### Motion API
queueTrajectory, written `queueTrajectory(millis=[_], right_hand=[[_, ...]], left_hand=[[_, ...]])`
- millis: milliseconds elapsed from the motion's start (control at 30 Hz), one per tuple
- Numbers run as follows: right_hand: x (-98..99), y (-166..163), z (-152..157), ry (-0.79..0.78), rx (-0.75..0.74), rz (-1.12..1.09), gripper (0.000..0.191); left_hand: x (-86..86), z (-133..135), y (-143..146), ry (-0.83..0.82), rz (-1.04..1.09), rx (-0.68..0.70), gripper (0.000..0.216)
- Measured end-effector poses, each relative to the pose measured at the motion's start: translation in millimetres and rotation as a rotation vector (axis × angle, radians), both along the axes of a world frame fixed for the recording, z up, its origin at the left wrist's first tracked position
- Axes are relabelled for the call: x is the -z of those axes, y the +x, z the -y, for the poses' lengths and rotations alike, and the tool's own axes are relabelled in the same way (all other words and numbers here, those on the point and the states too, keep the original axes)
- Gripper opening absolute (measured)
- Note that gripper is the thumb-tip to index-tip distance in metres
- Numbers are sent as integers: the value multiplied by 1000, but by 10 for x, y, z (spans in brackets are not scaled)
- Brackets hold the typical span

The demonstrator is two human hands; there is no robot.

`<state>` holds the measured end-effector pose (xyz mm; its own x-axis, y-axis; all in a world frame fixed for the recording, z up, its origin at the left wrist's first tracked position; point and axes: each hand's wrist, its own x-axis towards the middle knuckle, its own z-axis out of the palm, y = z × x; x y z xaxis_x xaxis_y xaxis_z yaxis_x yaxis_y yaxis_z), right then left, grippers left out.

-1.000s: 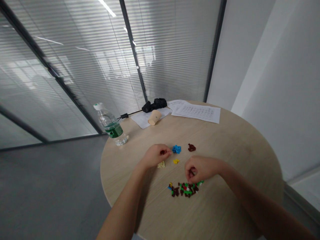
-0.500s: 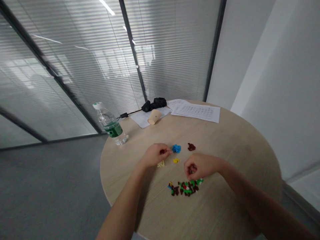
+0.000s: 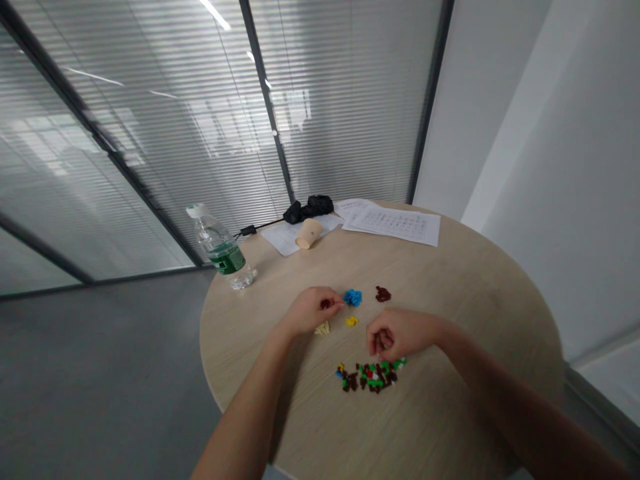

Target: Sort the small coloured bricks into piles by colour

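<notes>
My left hand [image 3: 316, 308] is pinched closed at the left edge of a small blue pile of pieces [image 3: 353, 297]; what its fingertips hold, if anything, is too small to make out. Partly under that wrist lies a cream pile [image 3: 323, 328]. My right hand [image 3: 397, 333] has its fingers curled together just above a mixed pile of green, brown, red and white pieces [image 3: 376, 377]; its fingertips are too small to show a held piece. Between the hands sits a yellow pile [image 3: 352, 321], and farther back a dark brown pile [image 3: 383, 294].
A water bottle [image 3: 225, 250] with a green label stands at the table's left edge. Toward the back are a paper cup [image 3: 309, 233] on its side, a black bundle with a cable [image 3: 318, 207] and printed sheets [image 3: 395, 223]. Blinds behind glass rise beyond the round table [image 3: 475, 300].
My right hand has shifted very slightly left, and its fingers have curled a bit. The left hand and the piles look the same.
</notes>
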<state>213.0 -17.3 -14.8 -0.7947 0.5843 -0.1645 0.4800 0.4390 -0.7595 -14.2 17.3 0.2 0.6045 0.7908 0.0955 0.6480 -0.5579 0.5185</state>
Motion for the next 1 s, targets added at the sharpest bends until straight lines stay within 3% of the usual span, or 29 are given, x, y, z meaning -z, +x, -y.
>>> queueTrajectory(millis=[1000], right_hand=[[39, -14, -23, 124, -58, 60, 14]], left_hand=[[-8, 12, 6, 23, -18, 29, 19]])
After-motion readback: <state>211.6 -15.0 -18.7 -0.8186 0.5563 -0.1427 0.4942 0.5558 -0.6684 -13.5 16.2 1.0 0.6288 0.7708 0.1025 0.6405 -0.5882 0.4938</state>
